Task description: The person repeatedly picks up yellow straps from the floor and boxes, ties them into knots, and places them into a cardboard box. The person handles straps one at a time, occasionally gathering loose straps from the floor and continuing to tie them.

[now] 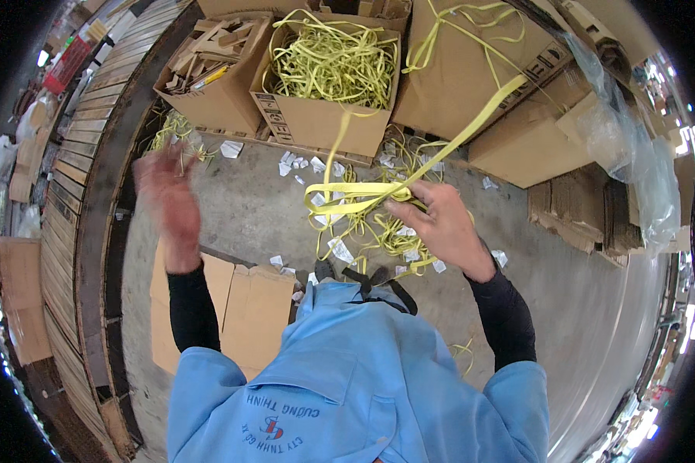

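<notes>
My right hand (440, 224) is closed in a pinch on yellow packing strap (363, 198), gathered in loose loops. One length rises to the upper right from the hand, and another piece hangs blurred in front of a box. My left hand (170, 201) is raised on the left, away from the strap; motion smears its fingers, and I cannot make out anything in it. Beneath the right hand, a tangle of yellow strap (398, 241) lies on the floor. Beyond it stands an open cardboard box (324, 122) heaped with more yellow strap.
A box of cardboard scraps (216, 110) stands at the far left, beside a roller conveyor (71, 193). Larger cartons (448, 69) and clear plastic film (649, 170) are at the right. White paper scraps (340, 250) litter the floor. Flat cardboard (259, 309) lies near my left arm.
</notes>
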The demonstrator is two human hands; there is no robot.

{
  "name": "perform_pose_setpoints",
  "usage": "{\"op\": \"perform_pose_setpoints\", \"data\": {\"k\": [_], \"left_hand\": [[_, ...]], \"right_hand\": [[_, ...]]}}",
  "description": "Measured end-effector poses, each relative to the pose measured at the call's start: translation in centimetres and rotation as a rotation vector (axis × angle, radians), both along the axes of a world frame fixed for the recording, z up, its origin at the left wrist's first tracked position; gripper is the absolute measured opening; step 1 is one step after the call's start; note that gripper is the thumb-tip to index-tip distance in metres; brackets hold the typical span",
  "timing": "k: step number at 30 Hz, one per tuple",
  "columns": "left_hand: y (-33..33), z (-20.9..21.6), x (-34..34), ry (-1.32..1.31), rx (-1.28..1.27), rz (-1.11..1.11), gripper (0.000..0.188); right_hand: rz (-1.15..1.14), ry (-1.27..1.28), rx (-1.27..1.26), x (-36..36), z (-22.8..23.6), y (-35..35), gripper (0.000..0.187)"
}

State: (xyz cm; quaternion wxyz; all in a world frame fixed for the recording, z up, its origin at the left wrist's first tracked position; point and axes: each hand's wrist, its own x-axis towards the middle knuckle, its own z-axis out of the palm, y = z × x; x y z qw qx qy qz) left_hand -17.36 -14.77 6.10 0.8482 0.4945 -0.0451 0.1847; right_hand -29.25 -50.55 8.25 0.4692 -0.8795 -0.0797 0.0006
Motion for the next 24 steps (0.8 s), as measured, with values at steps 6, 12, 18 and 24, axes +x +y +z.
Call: {"op": "perform_pose_setpoints", "data": {"k": [6, 12, 18, 24], "left_hand": [[-7.5, 8.4, -9.6, -0.690, 0.792, -0.669, 0.016], [-14.9, 2.8, -7.6, -0.455, 0.930, -0.311, 0.018], [-12.0, -0.3, -8.2, -0.103, 0.900, -0.739, 0.020], [-12.2, -0.5, -7.6, -0.156, 1.015, -0.558, 0.020]], "right_hand": [[0.132, -0.040, -0.205, 0.9, -0.5, 2.6, 0.021], [0.185, 0.012, -0.027, 0.5, 0.1, 3.4, 0.028], [0.282, -0.189, -0.030, -0.1, -2.1, 2.5, 0.023], [0.117, -0.223, -0.208, -0.6, -1.5, 2.3, 0.016]]}}
